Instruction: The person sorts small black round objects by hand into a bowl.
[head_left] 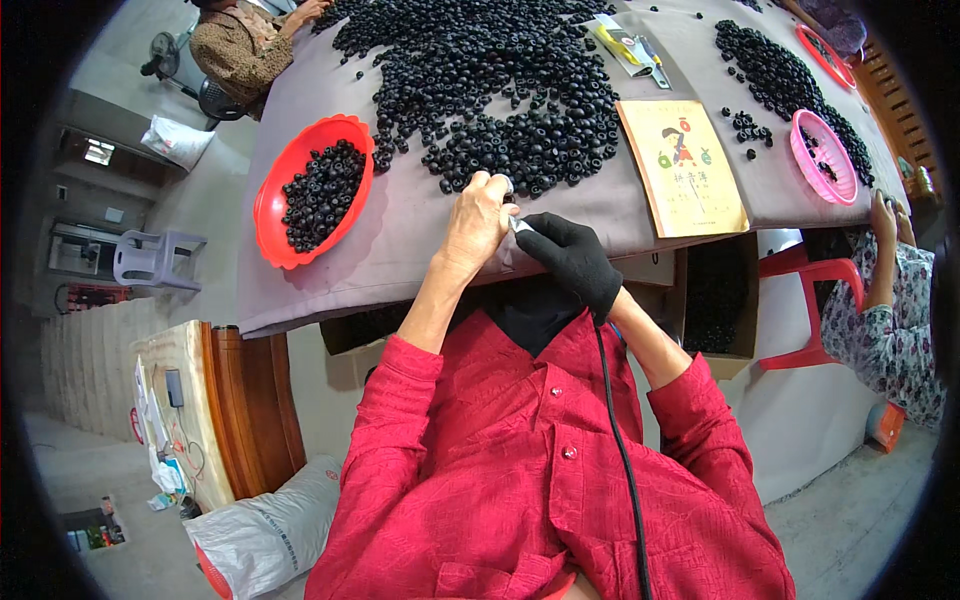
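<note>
Crimson crinkled-cloth shirt [600, 470] with round buttons lies nearest, below the broad heap of small black holed beads [530, 150]; a thin black cord [622, 450] hangs down its front. Just below the heap's near edge, the bare left hand [476, 222] has thumb and fingers pinched together on a small dark piece [509, 198], seemingly one bead, probably to steady it for the other hand. Right beside it, also on the heap's near side, the right hand [573, 262] in a black fabric glove has its fingers drawn together on a small silvery piece [520, 224], whose kind I cannot tell; the glove perhaps guards the skin. Left of the heap, a bright red oval plastic basin [268, 225] with a scalloped rim holds similar beads, likely set there for easy reach. Right of the heap, a flat yellow paper booklet [685, 170] with a cartoon figure on its cover lies on the grey cloth-covered table [410, 250], perhaps put to the side to be out of the hands' way.
</note>
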